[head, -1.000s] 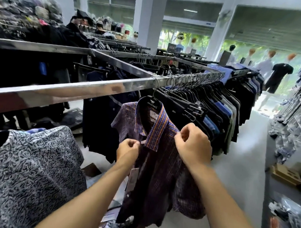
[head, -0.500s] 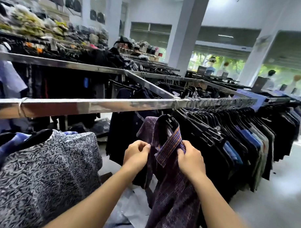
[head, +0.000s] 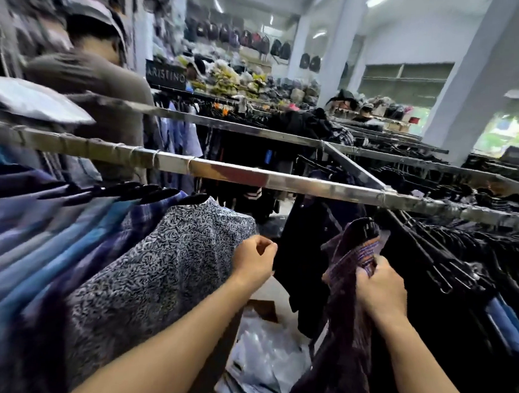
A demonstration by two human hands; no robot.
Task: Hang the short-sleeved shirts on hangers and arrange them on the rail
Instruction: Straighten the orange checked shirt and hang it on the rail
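Dark purple plaid short-sleeved shirt (head: 343, 331) on black hanger (head: 364, 229), right hand (head: 380, 291) gripping collar to steady it under metal rail (head: 253, 175); left hand (head: 254, 262) loosely curled, holding nothing, beside grey patterned shirt (head: 161, 266), probably ready to part row.

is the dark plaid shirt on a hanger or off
On a hanger: a black hanger sits in the collar of the plaid shirt, gripped by the right hand. Whether it hooks the rail: cannot tell.

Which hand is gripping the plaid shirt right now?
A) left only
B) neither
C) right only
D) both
C: the right hand is closed on the purple plaid shirt just below its collar, while the left hand is a loose fist off to the side, next to the grey patterned shirt and clear of the plaid one.
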